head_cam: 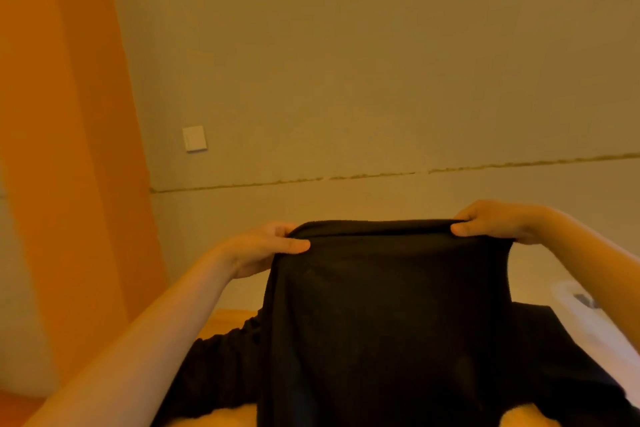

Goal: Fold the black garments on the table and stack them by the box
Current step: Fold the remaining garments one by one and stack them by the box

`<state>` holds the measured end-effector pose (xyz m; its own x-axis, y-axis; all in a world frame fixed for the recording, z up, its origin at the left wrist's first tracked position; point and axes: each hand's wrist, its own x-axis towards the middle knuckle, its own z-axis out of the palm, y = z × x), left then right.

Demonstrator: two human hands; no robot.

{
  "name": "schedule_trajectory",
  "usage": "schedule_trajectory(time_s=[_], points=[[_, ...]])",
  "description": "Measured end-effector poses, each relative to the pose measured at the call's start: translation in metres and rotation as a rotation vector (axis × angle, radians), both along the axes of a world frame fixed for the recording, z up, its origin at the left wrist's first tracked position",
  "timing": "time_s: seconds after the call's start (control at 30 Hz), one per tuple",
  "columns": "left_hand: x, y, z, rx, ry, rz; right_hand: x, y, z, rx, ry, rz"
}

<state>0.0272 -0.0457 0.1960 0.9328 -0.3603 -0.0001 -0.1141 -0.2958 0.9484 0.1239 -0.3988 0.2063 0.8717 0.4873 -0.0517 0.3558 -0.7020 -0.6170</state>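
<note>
A black garment [388, 305] hangs in front of me, held up by its top edge. My left hand [266, 246] pinches the left corner of that edge, thumb in front of the cloth. My right hand [495, 222] pinches the right corner the same way. The cloth drops down over more black fabric [221, 367] that lies bunched on the table [225, 319] at lower left. The lower part of the held garment runs out of the frame.
A pale wall with a white switch plate [194, 139] fills the background. An orange curtain [69, 149] hangs at left. A white object [585, 315], partly hidden, lies at the right behind the garment.
</note>
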Motion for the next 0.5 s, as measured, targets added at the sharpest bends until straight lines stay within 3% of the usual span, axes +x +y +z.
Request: schedule_trajectory(time_s=[0.1, 0.2, 0.27, 0.4, 0.5], points=[[0.0, -0.029, 0.008, -0.005, -0.116, 0.036, -0.007, 0.019, -0.004, -0.114, -0.076, 0.129], [0.004, -0.059, 0.017, 0.096, -0.17, 0.016, -0.03, 0.076, -0.003, 0.171, 0.045, 0.386], [0.004, -0.065, 0.024, 0.238, -0.18, -0.011, -0.039, 0.102, -0.006, 0.248, 0.137, 0.485], [-0.001, -0.037, 0.029, 0.58, -0.02, -0.052, -0.028, 0.09, -0.016, 0.238, 0.103, 0.418], [-0.005, -0.01, 0.025, 0.443, 0.065, -0.066, -0.015, 0.068, -0.025, 0.214, 0.118, 0.382]])
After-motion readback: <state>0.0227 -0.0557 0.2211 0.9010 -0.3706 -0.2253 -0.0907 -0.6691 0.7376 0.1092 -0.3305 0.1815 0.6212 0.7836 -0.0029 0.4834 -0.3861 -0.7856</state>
